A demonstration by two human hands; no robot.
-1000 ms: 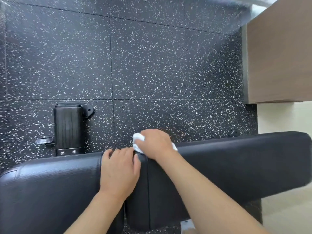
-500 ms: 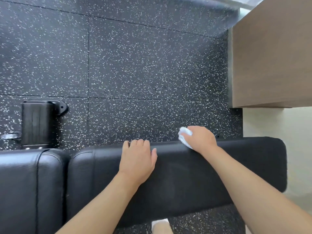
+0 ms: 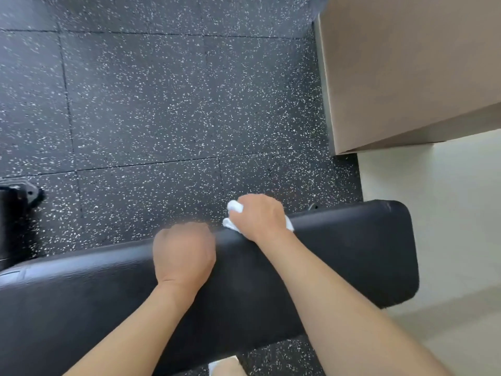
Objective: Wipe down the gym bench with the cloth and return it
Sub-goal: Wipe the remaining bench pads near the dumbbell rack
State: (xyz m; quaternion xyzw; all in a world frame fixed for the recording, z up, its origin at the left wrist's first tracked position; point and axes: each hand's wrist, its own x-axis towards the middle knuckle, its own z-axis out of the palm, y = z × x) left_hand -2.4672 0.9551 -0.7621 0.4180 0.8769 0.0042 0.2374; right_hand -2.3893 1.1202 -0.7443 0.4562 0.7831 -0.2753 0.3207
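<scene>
A black padded gym bench (image 3: 352, 256) runs across the lower part of the head view, its right end rounded. My right hand (image 3: 257, 217) grips a white cloth (image 3: 233, 210) and presses it on the bench's far edge. The cloth shows only at the left and right of my fingers. My left hand (image 3: 184, 253) rests on the pad just to the left of it, fingers curled over the far edge, blurred by motion.
Black speckled rubber floor tiles (image 3: 162, 104) lie beyond the bench. A tan wooden box or cabinet (image 3: 406, 71) stands at the upper right beside a pale floor (image 3: 447, 213). A black bench foot (image 3: 16, 207) sits at the far left. A white-socked foot (image 3: 225, 366) shows below the bench.
Both hands have travelled rightward along the pad toward its right end. My left hand's fingers have curled from flat. The view has shifted right, so the seat gap has left the frame.
</scene>
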